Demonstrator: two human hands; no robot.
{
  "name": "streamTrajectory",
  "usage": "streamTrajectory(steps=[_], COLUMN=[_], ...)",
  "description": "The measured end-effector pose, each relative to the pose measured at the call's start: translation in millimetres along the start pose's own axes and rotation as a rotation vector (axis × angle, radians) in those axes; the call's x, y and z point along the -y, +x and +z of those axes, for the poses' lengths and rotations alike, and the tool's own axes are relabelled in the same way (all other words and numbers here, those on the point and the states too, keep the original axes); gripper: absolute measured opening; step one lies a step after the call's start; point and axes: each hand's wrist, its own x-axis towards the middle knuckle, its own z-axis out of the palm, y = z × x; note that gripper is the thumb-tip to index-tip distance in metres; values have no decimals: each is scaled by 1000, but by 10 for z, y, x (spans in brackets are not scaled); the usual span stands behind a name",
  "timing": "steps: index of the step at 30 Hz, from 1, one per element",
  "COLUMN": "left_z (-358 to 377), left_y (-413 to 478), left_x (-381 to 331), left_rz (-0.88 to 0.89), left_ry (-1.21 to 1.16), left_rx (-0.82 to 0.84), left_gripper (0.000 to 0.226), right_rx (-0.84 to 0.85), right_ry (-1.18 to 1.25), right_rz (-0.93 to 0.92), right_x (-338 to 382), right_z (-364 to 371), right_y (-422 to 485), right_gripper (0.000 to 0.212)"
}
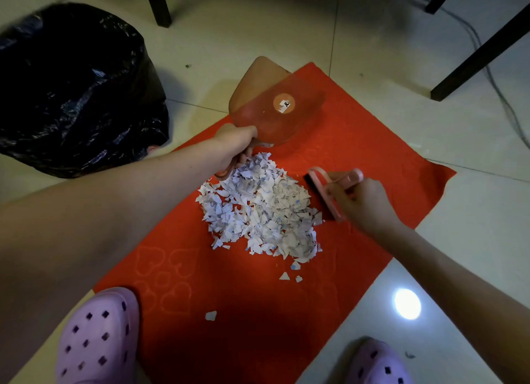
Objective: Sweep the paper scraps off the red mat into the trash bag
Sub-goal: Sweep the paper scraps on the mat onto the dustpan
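Note:
A heap of white paper scraps (261, 208) lies in the middle of the red mat (372, 154), with a few stray bits (210, 315) nearer my feet. My left hand (236, 146) grips the handle of a translucent pink dustpan (275, 108), which is tilted up at the far edge of the heap. My right hand (360, 202) holds a small pink hand brush (329, 188) just right of the heap, bristles down on the mat. The black trash bag (74, 88) stands on the floor at the far left.
Pale tiled floor (372, 39) surrounds the mat. Dark furniture legs (481, 50) stand at the back right and one (157, 3) at the back centre. A cable (496, 82) runs along the right. My feet in purple clogs (99, 337) are at the near edge.

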Motion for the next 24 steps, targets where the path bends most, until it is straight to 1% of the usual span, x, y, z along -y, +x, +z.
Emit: streamTrajectory(steps=[2, 5, 7, 9, 11, 13, 14, 15, 17, 19, 21, 24], left_z=[7, 4, -18, -53, -85, -108, -111, -113, -113, -108, -95, -75], left_y=[5, -20, -34, -40, -41, -47, -51, -58, -75, -99, -122, -143], left_x=[2, -20, -49, -71, -80, -74, -68, -61, -51, -56, -71, -88], left_rz=[-7, -5, 2, 7, 7, 4, 2, 0, -2, -3, 0, 9], left_ry=[0, 0, -5, -2, 2, -2, -6, -11, -16, -8, -4, 2], left_rx=[-4, -5, -14, -30, -44, -52, -53, -51, -42, -36, -36, -17], left_gripper=[27, 26, 28, 28, 25, 26, 29, 32, 36, 36, 37, 45], right_rx=[-99, -264, -290, -254, -132, 73, 185, 295, 492, 649, 733, 767], right_ry=[162, 189, 209, 213, 252, 342, 371, 379, 368, 328, 236, 43], right_rz=[-89, -168, -224, -320, -385, -396, -397, -410, -478, -552, -595, -746], right_x=[100, 205, 271, 331, 388, 467, 505, 544, 616, 686, 731, 760], right_z=[-29, -129, -183, -181, -105, 19, 108, 209, 472, 734, 930, 1070], right_y=[-50, -67, -101, -164, -234, -312, -355, -407, -536, -684, -808, -898], right_gripper=[30, 28, 26, 26, 28, 26, 30, 32, 28, 27, 33, 47])
